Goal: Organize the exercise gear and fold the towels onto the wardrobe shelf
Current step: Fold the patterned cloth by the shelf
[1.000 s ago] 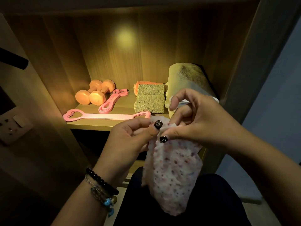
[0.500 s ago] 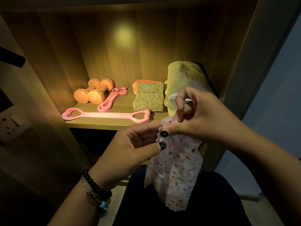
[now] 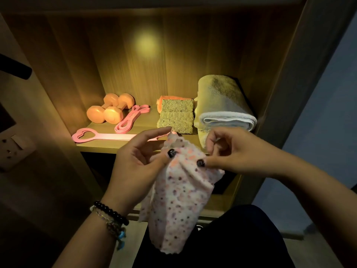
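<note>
A small dotted towel point(image 3: 176, 200) hangs in front of the wardrobe shelf point(image 3: 108, 146), held up by its top edge between both hands. The left hand point(image 3: 139, 161) pinches the cloth's upper left corner between thumb and a finger, the remaining fingers stretched out above it. The right hand point(image 3: 231, 153) pinches the upper right part of the same edge with thumb and curled fingers, so the top of the cloth is bunched between the two hands and the rest drops below them toward the person's lap.

Just beyond the left hand's fingertips lies a long pink pull band point(image 3: 100, 135) along the shelf's front edge. Farther back from that hand sit two orange dumbbells point(image 3: 110, 109), with a looped pink resistance band point(image 3: 131, 118) beside them. Beyond the gap between the hands is a folded green towel point(image 3: 176, 118) with an orange towel point(image 3: 166, 98) behind it. Just past the right hand rests a large rolled pale towel point(image 3: 222, 105). The left wrist wears bead bracelets point(image 3: 111, 214).
</note>
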The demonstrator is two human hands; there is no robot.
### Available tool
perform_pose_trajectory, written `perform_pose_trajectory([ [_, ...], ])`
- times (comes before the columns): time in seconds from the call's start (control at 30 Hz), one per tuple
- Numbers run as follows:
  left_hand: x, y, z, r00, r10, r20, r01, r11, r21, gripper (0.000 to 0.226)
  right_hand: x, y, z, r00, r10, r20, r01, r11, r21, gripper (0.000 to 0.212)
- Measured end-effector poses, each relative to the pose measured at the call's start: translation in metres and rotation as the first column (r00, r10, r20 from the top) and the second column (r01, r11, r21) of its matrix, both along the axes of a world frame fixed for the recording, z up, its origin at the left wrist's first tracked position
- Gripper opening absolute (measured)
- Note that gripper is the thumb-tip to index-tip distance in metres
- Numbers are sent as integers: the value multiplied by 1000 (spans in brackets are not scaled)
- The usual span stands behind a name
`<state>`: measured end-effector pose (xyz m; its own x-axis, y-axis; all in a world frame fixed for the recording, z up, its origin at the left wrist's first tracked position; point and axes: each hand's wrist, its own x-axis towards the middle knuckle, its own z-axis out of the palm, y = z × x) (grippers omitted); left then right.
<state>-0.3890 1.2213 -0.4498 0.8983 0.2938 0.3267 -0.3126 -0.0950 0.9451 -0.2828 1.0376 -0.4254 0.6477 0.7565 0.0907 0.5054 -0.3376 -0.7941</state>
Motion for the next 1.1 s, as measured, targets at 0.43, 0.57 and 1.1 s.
perform_pose_trajectory([
  [0.43,0,20,-1,976,-44,-215,27,996,-85,29,10,11,18,948,79,309,-53,994,-92,8],
  [0.57,1,21,-1,941,-209,-266,95,918,-386,34,6,10,22,968,146,203,-140,989,-42,17],
  [1.1,8,15,-9,922,-218,-320,43,879,-474,35,8,3,18,957,92,276,-76,995,-68,25],
])
